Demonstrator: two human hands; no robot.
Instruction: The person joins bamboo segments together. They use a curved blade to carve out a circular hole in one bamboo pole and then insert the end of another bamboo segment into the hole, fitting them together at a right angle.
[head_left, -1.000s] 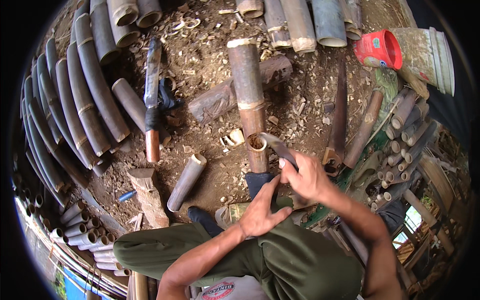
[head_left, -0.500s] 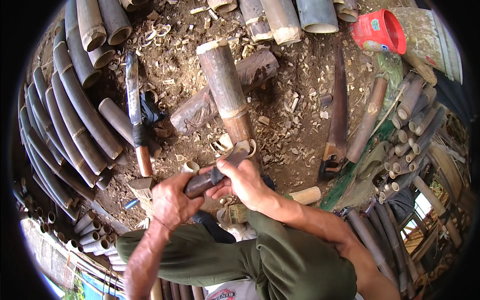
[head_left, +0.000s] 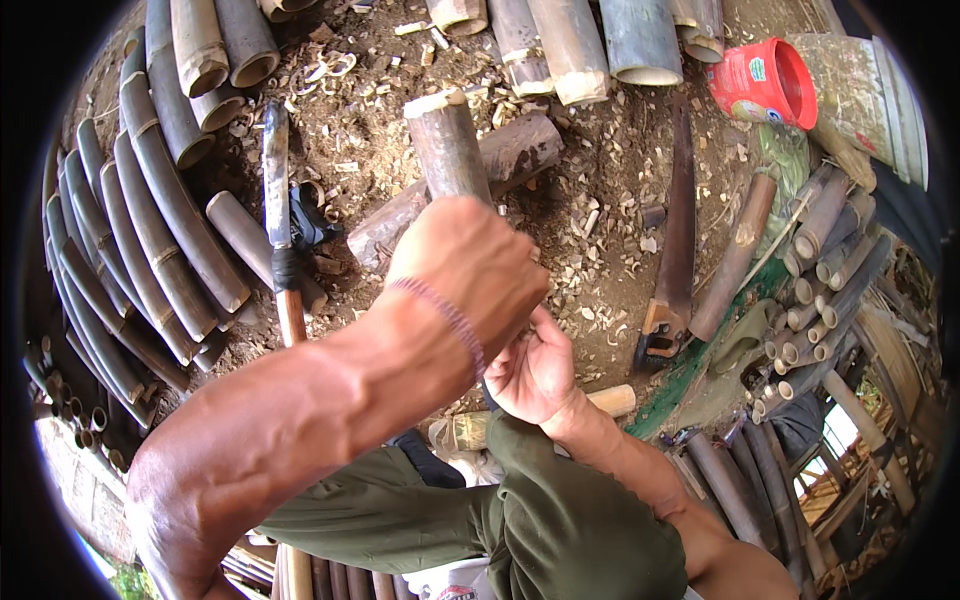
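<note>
My left hand [head_left: 465, 265] is a closed fist with its back upward, raised over a bamboo tube [head_left: 450, 150]. It hides the tube's near part. The dark-handled knife this hand gripped in the earlier frame is now out of sight beneath it. My right hand [head_left: 532, 375] lies just below, palm turned up and close against the left, with its fingertips partly covered. That tube rests slantwise across a short log [head_left: 525, 150], its pale cut end pointing away from me. My bent knees in green trousers [head_left: 590, 510] are under my arms.
A machete [head_left: 277, 170] lies on the left beside a dark cloth. To the right lie a handsaw [head_left: 677, 220] and a loose bamboo length [head_left: 735, 255]. Bamboo tubes [head_left: 643, 40] line the far side, with more stacked left and right. A red tub [head_left: 745, 85] stands far right. Shavings litter the ground.
My left hand has moved up and to the right, across the right hand and over the bamboo tube. The knife has gone from sight. My right hand has shifted slightly right and nearer me.
</note>
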